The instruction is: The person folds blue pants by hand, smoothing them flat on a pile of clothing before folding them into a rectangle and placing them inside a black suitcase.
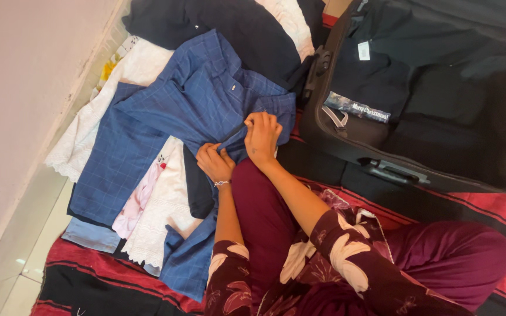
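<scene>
A blue checked shirt lies spread over a pile of clothes on the floor in front of me. My left hand pinches the shirt's front edge near my knee. My right hand grips the same fabric just to the right, fingers curled over a fold. Both hands are close together on the shirt's lower front. A thin bracelet sits on my left wrist. My maroon trousers and floral sleeves fill the lower part of the view.
An open black suitcase lies at the right, with dark clothes and a small label inside. White lace garments, a pink piece and dark clothes lie around the shirt. A red and black striped mat covers the floor; a wall runs along the left.
</scene>
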